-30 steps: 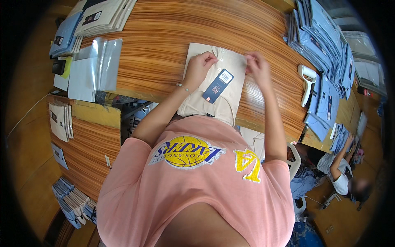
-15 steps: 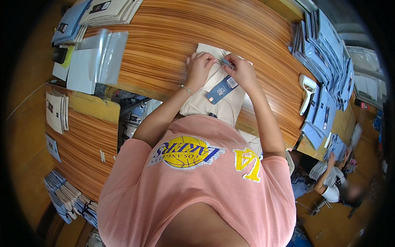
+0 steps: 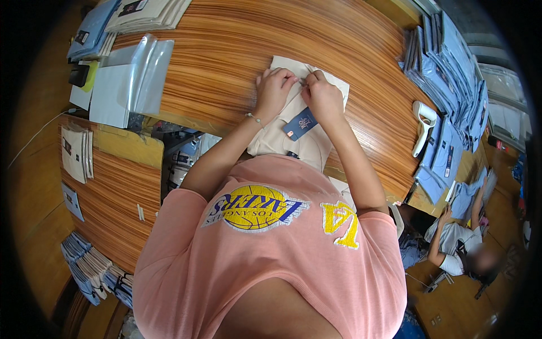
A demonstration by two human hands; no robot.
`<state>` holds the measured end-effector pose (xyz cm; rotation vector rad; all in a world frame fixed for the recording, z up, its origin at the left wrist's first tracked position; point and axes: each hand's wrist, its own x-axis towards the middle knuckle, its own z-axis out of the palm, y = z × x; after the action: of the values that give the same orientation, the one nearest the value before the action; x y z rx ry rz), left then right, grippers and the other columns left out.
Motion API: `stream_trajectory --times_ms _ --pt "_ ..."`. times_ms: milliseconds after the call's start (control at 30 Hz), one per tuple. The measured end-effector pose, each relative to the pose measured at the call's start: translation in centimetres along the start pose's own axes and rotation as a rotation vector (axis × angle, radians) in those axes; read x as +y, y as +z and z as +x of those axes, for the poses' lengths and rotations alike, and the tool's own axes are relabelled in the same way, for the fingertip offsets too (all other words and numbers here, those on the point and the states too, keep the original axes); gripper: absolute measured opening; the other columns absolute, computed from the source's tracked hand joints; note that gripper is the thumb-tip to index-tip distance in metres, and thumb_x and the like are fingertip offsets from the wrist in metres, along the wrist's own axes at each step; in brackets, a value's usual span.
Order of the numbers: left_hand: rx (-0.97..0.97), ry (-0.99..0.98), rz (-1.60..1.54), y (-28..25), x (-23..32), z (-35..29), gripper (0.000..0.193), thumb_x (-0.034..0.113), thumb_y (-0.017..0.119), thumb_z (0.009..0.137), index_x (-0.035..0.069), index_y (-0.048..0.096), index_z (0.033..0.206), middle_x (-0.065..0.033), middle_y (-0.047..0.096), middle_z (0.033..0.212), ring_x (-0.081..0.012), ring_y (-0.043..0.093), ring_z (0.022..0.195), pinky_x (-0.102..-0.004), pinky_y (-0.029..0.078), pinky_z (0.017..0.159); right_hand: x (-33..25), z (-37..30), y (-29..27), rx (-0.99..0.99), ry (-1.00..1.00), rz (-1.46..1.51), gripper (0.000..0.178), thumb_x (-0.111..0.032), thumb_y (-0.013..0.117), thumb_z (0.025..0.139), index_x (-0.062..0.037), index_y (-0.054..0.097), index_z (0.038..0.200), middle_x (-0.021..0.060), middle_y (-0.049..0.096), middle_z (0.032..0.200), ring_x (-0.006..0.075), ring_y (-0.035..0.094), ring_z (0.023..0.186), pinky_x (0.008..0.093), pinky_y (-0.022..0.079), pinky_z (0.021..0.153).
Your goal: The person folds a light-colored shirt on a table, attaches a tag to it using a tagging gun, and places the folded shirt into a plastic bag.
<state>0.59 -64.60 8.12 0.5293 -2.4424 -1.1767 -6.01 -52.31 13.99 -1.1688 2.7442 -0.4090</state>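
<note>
A folded beige garment [image 3: 305,148] lies on the wooden table in front of me, its near end meeting my pink shirt. Both of my hands rest over its far part, close together. My left hand [image 3: 274,93] has thumb and fingertips pinched together; what they hold is too small to name. Beside it, my right hand [image 3: 324,97] is also closed, its fingers curled down at the garment's middle. A small dark bit shows between the two hands, mostly hidden. Below the right hand, a dark blue hang tag [image 3: 300,124] lies on the cloth, partly covered by that hand.
To the right lie stacks of bagged blue garments [image 3: 432,68] and a white handled roller [image 3: 423,127]. Clear plastic bags [image 3: 152,76] and folded beige garments [image 3: 149,17] sit at left. A co-worker [image 3: 457,240] handles blue cloth at lower right.
My right hand has turned and closed inward, covering the small grey item that showed at its fingertips and more of the hang tag. The co-worker's arms have lifted blue cloth.
</note>
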Motion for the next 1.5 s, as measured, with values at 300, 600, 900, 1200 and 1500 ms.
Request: stream_trajectory --times_ms 300,600,900,1200,1500 --pt "-0.007 0.001 -0.005 0.0 -0.1 0.0 0.018 0.028 0.060 0.084 0.011 0.064 0.079 -0.0030 0.064 0.084 -0.0251 0.053 0.085 -0.0391 0.034 0.077 0.2 0.3 -0.2 -0.021 0.009 0.022 0.014 -0.011 0.059 0.078 -0.0006 0.054 0.086 0.0192 0.062 0.087 0.0348 0.064 0.068 0.0421 0.053 0.058" --pt "0.000 -0.023 -0.032 0.4 -0.7 -0.1 0.018 0.028 0.060 0.084 0.011 0.064 0.080 -0.0025 0.064 0.084 -0.0253 0.054 0.084 -0.0393 0.035 0.075 1.0 0.3 1.0 0.011 -0.005 0.053 0.016 -0.010 0.059 0.078 0.0023 0.055 0.088 0.0198 0.058 0.092 0.0362 0.064 0.069 0.0427 0.054 0.060" --pt "0.001 -0.100 -0.150 0.7 -1.8 0.2 0.017 0.025 0.059 0.084 0.009 0.064 0.080 -0.0064 0.063 0.082 -0.0268 0.056 0.082 -0.0399 0.038 0.073 1.5 0.7 0.9 -0.054 0.009 0.061 0.023 -0.009 0.061 0.075 0.0035 0.054 0.093 0.0206 0.058 0.097 0.0362 0.064 0.075 0.0425 0.053 0.064" --pt "-1.114 -0.072 0.218 -13.5 1.4 -0.3 0.022 0.013 0.067 0.076 0.004 0.062 0.096 -0.0094 0.062 0.089 -0.0255 0.058 0.093 -0.0343 0.046 0.081 7.1 -2.2 -1.4 0.203 0.377 0.899 0.025 -0.012 0.065 0.082 0.0019 0.061 0.102 0.0136 0.062 0.092 0.0192 0.062 0.069 0.0279 0.050 0.056" --pt "-0.560 0.242 0.051 -8.0 -0.7 -6.9 0.024 0.014 0.066 0.078 0.005 0.061 0.099 -0.0094 0.059 0.096 -0.0281 0.055 0.095 -0.0341 0.044 0.084 15.8 -10.3 1.3 0.440 0.520 0.526 0.025 -0.018 0.070 0.078 0.0011 0.063 0.091 0.0077 0.059 0.077 0.0142 0.053 0.067 0.0293 0.045 0.061"
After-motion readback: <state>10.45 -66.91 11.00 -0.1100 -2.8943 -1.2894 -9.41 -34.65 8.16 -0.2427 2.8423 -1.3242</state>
